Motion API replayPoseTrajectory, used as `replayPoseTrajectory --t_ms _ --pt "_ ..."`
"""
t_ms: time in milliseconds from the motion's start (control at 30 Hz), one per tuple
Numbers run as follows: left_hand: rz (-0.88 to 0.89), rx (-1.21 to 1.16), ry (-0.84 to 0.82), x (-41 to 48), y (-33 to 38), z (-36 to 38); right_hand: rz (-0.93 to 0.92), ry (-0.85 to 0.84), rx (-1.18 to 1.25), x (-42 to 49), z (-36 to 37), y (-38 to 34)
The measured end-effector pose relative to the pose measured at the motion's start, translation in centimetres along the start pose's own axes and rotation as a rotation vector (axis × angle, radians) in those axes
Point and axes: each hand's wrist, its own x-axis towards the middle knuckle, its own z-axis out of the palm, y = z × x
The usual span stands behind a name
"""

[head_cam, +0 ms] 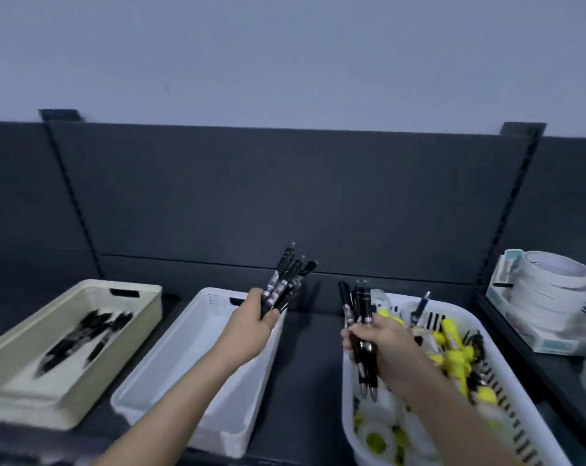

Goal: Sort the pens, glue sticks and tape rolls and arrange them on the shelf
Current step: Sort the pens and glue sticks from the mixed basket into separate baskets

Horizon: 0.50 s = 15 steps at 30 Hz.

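My left hand [253,322] grips a bunch of black pens [286,280] that fan up and away over the far right corner of an empty white bin [170,361]. My right hand [382,344] holds several more black pens [360,317] upright over the left end of a white slotted basket [516,415]. That basket holds yellow glue sticks [453,354], white tape rolls [379,435] and a few loose pens. A beige bin [143,297] at the left has several black pens [83,338] lying in it.
All three containers sit on a dark shelf [305,364] with a dark back panel. At the right, on the neighbouring shelf section, a stack of white tape rolls [547,290] leans in a pale box, with plastic-wrapped items beside it.
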Motion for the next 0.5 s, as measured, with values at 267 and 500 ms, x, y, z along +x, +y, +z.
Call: replayPoseTrajectory --t_ms 267,500 --pt "-0.131 0.046 0.259 -1.5 -10.4 -15.7 0.063 -0.196 -0.113 5.3 17.4 3.6" --pt "-0.332 0.188 0.288 -0.9 -20.1 -29.0 0.159 -0.312 -0.153 9.6 34.9 8.3"
